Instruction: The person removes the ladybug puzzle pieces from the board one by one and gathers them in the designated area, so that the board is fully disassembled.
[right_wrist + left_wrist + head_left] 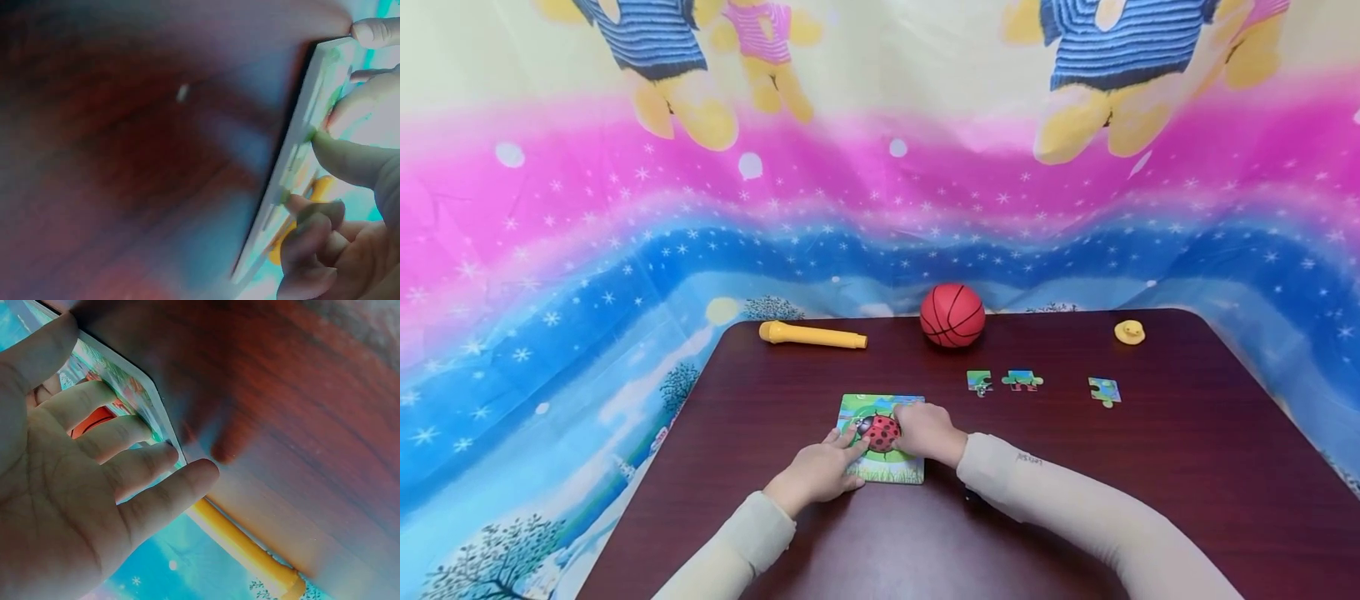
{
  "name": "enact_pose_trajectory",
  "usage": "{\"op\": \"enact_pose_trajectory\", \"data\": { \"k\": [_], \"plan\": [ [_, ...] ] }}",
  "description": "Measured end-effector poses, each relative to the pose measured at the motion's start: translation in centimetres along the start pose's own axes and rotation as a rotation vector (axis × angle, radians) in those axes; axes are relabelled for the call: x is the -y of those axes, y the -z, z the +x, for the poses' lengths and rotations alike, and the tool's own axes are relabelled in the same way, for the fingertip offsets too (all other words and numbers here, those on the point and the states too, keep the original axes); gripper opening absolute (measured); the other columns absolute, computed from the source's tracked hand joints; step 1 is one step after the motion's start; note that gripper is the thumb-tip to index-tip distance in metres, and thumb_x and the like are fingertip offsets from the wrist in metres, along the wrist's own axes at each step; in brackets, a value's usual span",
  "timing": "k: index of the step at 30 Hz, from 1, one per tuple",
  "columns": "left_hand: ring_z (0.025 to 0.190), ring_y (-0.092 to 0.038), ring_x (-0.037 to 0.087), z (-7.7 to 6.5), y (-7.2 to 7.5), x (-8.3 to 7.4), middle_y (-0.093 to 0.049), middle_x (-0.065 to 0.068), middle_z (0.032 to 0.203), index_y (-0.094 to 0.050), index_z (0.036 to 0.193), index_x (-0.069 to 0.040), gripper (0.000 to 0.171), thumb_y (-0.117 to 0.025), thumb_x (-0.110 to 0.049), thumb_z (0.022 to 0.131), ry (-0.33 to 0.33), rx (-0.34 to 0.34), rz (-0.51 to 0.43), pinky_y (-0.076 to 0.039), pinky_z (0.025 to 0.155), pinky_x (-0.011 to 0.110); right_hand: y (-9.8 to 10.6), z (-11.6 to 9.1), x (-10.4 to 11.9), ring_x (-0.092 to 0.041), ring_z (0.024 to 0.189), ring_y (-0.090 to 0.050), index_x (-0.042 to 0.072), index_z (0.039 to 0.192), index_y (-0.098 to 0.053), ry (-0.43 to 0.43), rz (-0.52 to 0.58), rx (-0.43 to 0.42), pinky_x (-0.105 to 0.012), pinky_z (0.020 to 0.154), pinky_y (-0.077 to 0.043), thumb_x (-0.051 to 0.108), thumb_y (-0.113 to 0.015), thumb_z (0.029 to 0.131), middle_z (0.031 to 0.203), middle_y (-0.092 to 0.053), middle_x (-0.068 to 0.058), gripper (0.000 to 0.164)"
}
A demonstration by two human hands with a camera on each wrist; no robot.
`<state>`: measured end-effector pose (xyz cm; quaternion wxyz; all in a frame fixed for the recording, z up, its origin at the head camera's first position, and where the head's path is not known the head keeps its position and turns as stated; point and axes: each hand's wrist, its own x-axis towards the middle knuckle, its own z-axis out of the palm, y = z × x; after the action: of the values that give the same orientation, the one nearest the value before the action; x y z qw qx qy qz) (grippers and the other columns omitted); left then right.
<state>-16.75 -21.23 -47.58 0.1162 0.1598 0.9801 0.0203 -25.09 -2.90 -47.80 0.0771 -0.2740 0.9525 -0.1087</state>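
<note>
The ladybird puzzle board [881, 439] is lying flat on the dark counter [1150, 467], near its front middle, and both hands are resting on it. The left hand [817, 471] is pressing its near-left corner with straight fingers [134, 434] — a released grip, grasping nothing. The right hand [927, 432] is covering the board's right side, its fingers [350, 159] bent against the edge; whether that grip is pinching a piece I cannot tell. Three loose puzzle pieces [1021, 380] are lying to the right, well apart from the board, and farther back a red ball [952, 314], a yellow torch [812, 335] and a small yellow duck [1130, 332] are sitting along the far edge.
</note>
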Motion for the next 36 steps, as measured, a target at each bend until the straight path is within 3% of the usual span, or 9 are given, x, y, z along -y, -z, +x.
{"op": "enact_pose_trajectory", "data": {
  "k": [4,11,17,26,32,36],
  "plan": [
    [0.135,-0.035,0.034,0.0,0.1,-0.1,-0.033,0.010,0.151,-0.044,0.142,-0.018,0.063,-0.060,-0.046,0.089,-0.009,0.002,-0.003,-0.047,0.090,0.045,0.0,0.2,-0.1,-0.013,0.058,-0.048,0.015,0.073,-0.055,-0.024,0.059,-0.031,-0.032,0.046,-0.039,0.030,-0.077,0.076,0.067,-0.051,0.003,0.027],
    [0.134,-0.037,0.033,0.1,0.4,-0.4,-0.035,0.011,0.150,-0.045,0.142,-0.017,0.063,-0.060,-0.046,0.089,-0.015,-0.004,0.031,-0.048,0.090,0.044,0.5,0.4,0.0,-0.014,0.059,-0.047,0.016,0.070,-0.050,0.012,0.055,-0.102,-0.032,0.047,-0.038,0.025,-0.080,0.071,0.070,-0.047,0.002,0.032],
    [0.134,-0.037,0.032,0.2,0.5,-0.6,-0.036,0.010,0.149,-0.044,0.143,-0.018,0.062,-0.059,-0.045,0.089,-0.007,-0.005,0.058,-0.050,0.085,0.043,1.0,0.7,-0.1,-0.013,0.055,-0.047,0.016,0.072,-0.048,-0.005,0.081,-0.072,-0.030,0.045,-0.035,0.027,-0.082,0.070,0.060,-0.049,0.004,0.036],
    [0.126,-0.042,0.046,0.0,-0.2,-1.2,-0.033,0.024,0.147,-0.037,0.140,-0.046,0.051,-0.056,-0.035,0.094,-0.051,-0.018,0.100,-0.053,0.069,0.047,0.7,0.9,-0.3,-0.014,0.056,-0.047,0.017,0.071,-0.050,-0.005,0.108,-0.043,-0.029,0.046,-0.037,0.027,-0.081,0.073,0.061,-0.050,0.004,0.032],
    [0.124,-0.044,0.047,0.0,-0.1,-1.5,-0.035,0.027,0.145,-0.041,0.137,-0.048,0.047,-0.055,-0.033,0.094,-0.045,-0.017,0.129,-0.052,0.059,0.041,0.5,1.0,-1.0,-0.014,0.060,-0.047,0.013,0.082,-0.059,0.047,0.178,-0.036,-0.029,0.051,-0.040,0.019,-0.079,0.074,0.069,-0.055,0.003,0.022],
    [0.126,-0.042,0.046,0.0,-0.2,-1.7,-0.033,0.027,0.146,-0.033,0.140,-0.052,0.052,-0.052,-0.032,0.096,-0.025,0.006,0.151,-0.053,0.067,0.045,0.9,1.3,-1.3,-0.014,0.062,-0.048,0.008,0.091,-0.066,0.061,0.234,-0.019,-0.028,0.057,-0.043,0.004,-0.074,0.073,0.075,-0.060,0.000,0.020]
  ]
}}
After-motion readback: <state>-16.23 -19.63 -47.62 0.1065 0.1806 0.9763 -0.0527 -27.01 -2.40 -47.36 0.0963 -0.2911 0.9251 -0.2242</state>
